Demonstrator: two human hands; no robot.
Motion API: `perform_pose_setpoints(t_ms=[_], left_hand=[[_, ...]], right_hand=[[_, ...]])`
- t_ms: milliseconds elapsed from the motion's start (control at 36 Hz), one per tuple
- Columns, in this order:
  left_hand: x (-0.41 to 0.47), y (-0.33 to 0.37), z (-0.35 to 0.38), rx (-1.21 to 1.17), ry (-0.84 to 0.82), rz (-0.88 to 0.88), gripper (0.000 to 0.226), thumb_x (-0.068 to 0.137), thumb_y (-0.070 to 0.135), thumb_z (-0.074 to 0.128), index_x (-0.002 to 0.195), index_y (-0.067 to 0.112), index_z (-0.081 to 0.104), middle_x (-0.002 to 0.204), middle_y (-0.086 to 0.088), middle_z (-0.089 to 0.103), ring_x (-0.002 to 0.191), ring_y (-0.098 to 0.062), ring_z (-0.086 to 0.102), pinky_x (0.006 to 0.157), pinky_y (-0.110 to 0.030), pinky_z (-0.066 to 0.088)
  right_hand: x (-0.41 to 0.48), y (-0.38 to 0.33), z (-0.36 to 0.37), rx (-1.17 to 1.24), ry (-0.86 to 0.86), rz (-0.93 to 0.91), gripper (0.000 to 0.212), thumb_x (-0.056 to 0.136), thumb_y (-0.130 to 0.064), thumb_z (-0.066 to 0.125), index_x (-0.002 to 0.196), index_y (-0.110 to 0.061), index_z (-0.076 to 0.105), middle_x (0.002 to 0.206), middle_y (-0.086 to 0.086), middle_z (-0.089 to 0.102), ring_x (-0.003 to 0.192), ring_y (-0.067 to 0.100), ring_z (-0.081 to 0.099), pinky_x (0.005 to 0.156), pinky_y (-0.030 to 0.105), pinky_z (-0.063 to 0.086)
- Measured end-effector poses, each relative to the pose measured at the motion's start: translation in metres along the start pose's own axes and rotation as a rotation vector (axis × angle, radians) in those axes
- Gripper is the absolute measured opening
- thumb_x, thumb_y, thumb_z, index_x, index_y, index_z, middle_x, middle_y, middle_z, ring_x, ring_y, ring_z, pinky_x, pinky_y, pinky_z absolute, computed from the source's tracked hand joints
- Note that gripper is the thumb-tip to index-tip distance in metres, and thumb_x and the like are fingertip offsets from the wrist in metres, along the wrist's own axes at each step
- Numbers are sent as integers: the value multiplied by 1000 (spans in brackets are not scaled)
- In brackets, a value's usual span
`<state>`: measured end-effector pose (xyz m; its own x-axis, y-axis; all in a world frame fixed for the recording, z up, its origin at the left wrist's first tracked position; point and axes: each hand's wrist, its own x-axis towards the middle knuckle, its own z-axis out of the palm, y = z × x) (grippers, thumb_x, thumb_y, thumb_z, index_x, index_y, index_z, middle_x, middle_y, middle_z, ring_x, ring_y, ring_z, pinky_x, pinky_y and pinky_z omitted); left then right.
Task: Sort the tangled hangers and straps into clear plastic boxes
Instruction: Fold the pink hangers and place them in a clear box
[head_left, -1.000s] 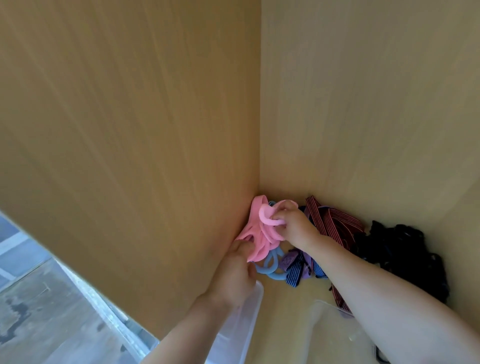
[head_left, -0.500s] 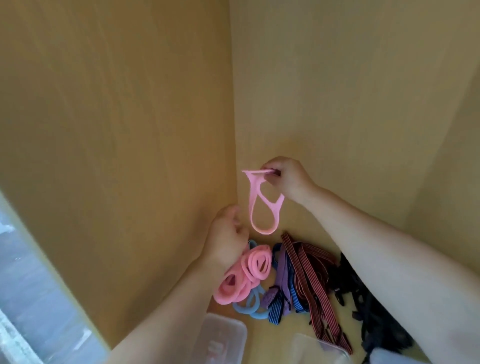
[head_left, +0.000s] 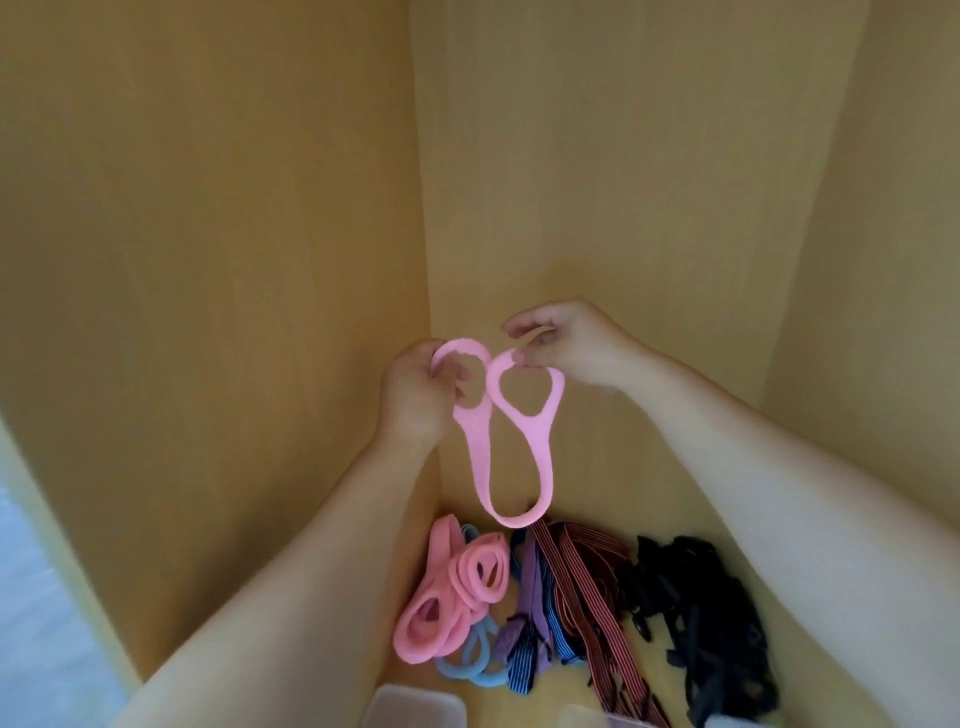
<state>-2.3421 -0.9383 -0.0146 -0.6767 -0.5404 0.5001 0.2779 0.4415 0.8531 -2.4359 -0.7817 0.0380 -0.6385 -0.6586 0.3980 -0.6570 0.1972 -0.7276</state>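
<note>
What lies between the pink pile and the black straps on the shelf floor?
In the head view, purple and blue striped straps and red-black striped straps lie between pink pile and black straps.

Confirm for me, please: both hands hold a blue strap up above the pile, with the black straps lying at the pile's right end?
Not quite: the head view shows the held strap is pink, not blue. Both the left hand and right hand hold it above the pile, with the black straps at its right end.

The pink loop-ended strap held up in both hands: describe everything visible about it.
The pink loop-ended strap looks like soft, matte, flexible material. It has a ring-shaped loop at each top end, joined by a flat band that hangs in a U. The left hand grips the left ring; the right hand pinches the right ring at its top. It hangs in the air before the wooden corner, with its bottom curve just above the striped straps; whether it touches them cannot be told.
</note>
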Motion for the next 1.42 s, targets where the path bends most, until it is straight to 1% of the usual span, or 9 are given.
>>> perform_pose_setpoints(t_ms=[167,389,472,639,1000,1111,1222,1333,1417], left_hand=[[-7,-1,6,1,-145,-137,28,95,5,40,96,17,66,84,-1,68,67,-10,61,62,-22,49],[-12,-5,-3,-290,-261,-182,36,99,28,36,104,19,70,106,-4,72,102,-20,66,93,-32,49],[-18,-4,-5,-275,-352,-138,30,101,28,40,101,14,67,89,-3,74,84,-19,69,79,-30,55],[-24,-8,-11,-75,10,-99,31,99,8,41,72,16,54,60,3,53,44,-2,46,47,-14,38],[-51,-42,-24,10,116,-169,32,97,13,49,67,21,52,57,8,48,43,2,41,46,-13,34],[-57,-47,-22,1,113,-177,33,98,12,48,66,21,51,56,9,46,43,2,41,46,-13,33],[-57,-50,-21,7,115,-167,33,98,11,48,67,20,51,59,7,48,45,2,42,47,-11,34],[-56,-54,-23,-11,123,-177,33,98,11,48,67,21,52,60,7,49,48,2,42,51,-14,37],[-57,-56,-23,-15,117,-173,34,97,10,48,66,22,51,57,9,48,48,1,43,51,-14,37]], right_hand=[[-7,-6,4,58,-143,-35,30,79,12,68,87,-18,71,85,2,72,79,13,66,83,29,53],[0,-3,26,190,-45,-52,26,80,14,66,80,-12,68,79,10,65,72,20,60,68,27,52],[4,1,34,191,-3,-84,29,80,14,65,78,-15,67,78,6,64,74,16,59,73,26,49],[6,18,54,330,73,-27,12,83,2,70,95,-1,69,76,1,65,66,4,59,68,16,49],[-47,175,159,-294,-436,476,34,94,-27,56,73,-2,64,72,14,62,73,21,54,60,28,39],[-60,192,188,-474,-573,541,38,100,-29,47,125,-2,55,124,13,60,116,24,55,90,28,40],[-62,204,209,-458,-497,541,17,98,-21,45,90,-11,57,85,3,55,108,23,60,75,20,42],[-65,215,220,-383,-429,471,25,93,-24,57,114,-13,62,109,7,64,93,17,56,68,15,41],[-62,213,225,-379,-457,473,19,95,-26,50,94,-15,65,103,8,68,98,20,61,74,19,38]])
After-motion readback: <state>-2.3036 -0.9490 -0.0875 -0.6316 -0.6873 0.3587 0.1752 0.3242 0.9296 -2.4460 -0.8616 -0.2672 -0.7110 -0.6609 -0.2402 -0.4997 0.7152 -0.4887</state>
